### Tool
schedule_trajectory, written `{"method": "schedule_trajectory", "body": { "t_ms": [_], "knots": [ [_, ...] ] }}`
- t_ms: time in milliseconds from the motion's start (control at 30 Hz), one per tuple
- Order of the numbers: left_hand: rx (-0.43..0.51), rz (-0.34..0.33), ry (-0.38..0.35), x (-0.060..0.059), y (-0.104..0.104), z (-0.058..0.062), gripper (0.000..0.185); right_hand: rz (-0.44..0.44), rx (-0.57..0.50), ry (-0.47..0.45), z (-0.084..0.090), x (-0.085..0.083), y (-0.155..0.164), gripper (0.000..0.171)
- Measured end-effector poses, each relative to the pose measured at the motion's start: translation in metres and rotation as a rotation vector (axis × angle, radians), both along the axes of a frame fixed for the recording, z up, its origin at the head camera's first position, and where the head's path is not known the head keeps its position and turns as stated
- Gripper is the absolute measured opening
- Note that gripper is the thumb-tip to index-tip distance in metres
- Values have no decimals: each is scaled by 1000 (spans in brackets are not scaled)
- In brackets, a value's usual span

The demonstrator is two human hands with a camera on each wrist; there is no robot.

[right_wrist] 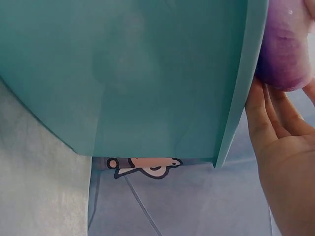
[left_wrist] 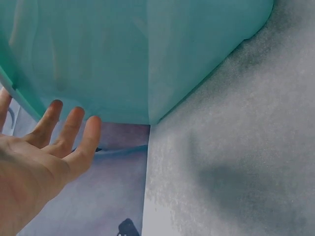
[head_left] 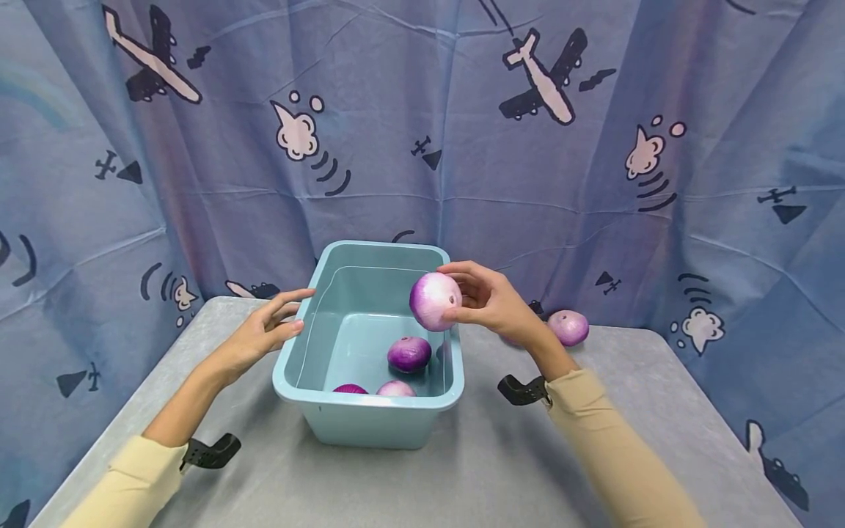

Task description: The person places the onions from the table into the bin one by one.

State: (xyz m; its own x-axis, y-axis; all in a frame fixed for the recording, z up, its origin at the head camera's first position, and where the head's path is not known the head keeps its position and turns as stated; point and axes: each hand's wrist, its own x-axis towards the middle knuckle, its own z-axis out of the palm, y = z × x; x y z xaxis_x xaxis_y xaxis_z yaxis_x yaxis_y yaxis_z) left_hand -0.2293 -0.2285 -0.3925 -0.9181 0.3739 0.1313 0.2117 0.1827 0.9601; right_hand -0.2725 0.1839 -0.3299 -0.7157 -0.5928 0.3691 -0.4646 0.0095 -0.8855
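A light teal plastic tub (head_left: 310, 323) stands on the grey table. My right hand (head_left: 485, 297) grips a purple-and-white onion (head_left: 435, 300) above the tub's right rim; the right wrist view shows that onion (right_wrist: 285, 46) against my fingers (right_wrist: 268, 115) beside the tub wall (right_wrist: 128, 73). Three more onions lie in the tub: one in the middle (head_left: 408, 353) and two near the front wall (head_left: 394, 389) (head_left: 350, 389). My left hand (head_left: 267, 330) hovers flat with straight fingers (left_wrist: 74, 130) by the tub's left wall (left_wrist: 138, 54), holding nothing.
One more onion (head_left: 568, 327) lies on the table (head_left: 488, 469) behind my right wrist, near the back edge. A blue cloth with airplane prints (head_left: 422, 132) hangs close around the back and sides.
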Motion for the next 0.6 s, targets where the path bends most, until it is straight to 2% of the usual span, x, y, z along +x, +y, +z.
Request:
{"method": "schedule_trajectory", "body": {
  "t_ms": [267,600],
  "knots": [
    [12,-5,-7,-1,0,0,55,16,-29,31,-1,1,7,54],
    [6,-1,-10,0,0,1,55,-77,1,48,-9,1,35,46]
  ]
}}
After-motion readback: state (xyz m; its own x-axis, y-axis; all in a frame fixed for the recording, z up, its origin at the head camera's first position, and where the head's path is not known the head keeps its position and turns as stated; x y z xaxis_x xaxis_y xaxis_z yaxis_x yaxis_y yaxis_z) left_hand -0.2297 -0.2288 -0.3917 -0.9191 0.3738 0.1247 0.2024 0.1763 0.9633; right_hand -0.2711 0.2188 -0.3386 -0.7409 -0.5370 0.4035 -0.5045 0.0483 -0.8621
